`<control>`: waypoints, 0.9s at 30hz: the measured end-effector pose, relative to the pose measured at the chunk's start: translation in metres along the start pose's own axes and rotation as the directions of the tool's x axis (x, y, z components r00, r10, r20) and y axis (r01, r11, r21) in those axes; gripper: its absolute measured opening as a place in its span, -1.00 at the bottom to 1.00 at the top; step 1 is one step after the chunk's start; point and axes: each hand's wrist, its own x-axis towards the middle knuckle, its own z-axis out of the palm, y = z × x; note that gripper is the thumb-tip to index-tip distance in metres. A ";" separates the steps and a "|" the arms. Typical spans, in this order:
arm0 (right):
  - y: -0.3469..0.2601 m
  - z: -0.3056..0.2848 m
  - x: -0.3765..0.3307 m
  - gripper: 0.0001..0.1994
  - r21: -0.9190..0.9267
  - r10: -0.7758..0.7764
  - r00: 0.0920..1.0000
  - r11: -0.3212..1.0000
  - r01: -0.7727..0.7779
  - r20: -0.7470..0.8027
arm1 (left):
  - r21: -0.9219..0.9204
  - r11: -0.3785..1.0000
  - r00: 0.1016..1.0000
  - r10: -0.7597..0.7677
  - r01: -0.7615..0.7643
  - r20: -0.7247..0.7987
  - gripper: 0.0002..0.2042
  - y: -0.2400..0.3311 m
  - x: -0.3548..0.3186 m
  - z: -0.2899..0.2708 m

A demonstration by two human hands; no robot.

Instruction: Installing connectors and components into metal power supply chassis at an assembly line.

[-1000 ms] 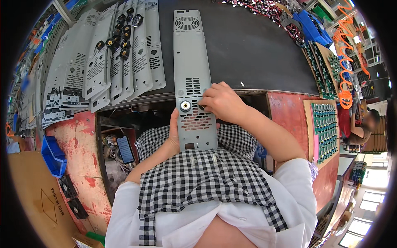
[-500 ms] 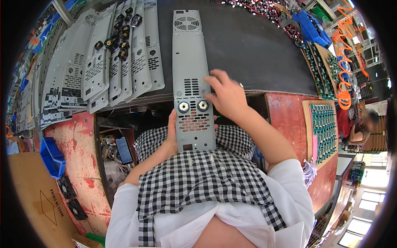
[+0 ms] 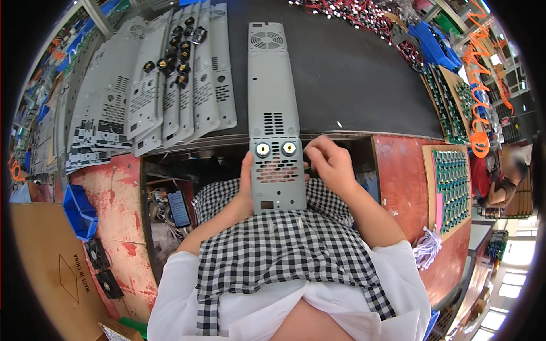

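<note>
A long grey perforated metal panel [image 3: 273, 85] lies lengthwise in front of me, its near end over my lap and its far part over the black bench top. Two round connectors with hex nuts, a left one [image 3: 262, 149] and a right one [image 3: 289, 149], sit side by side in its near section. My left hand [image 3: 245, 184] grips the panel from the left and beneath; some fingers are hidden under it. Just off the panel's right edge, beside the right connector, my right hand [image 3: 333, 165] has its fingers curled together. Whatever they might hold is hidden.
Overlapping grey panels [image 3: 148, 85] lie at the left, with several black connectors [image 3: 181, 57] on top. Cables [image 3: 364, 23] and a blue bin [image 3: 435, 45] are at the far right. Green circuit boards [image 3: 452, 184] stand right. A phone [image 3: 178, 208] rests below the bench edge.
My right hand has drawn back from the panel's top face toward me, down beside its right edge, and its fingers have curled in. The left hand keeps its grip on the panel.
</note>
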 end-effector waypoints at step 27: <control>0.243 -0.347 -0.017 -0.68 -0.302 0.278 0.812 0.827 -0.474 -0.513 | 0.543 -0.707 0.675 0.670 0.452 0.310 -0.47 0.101 0.054 0.001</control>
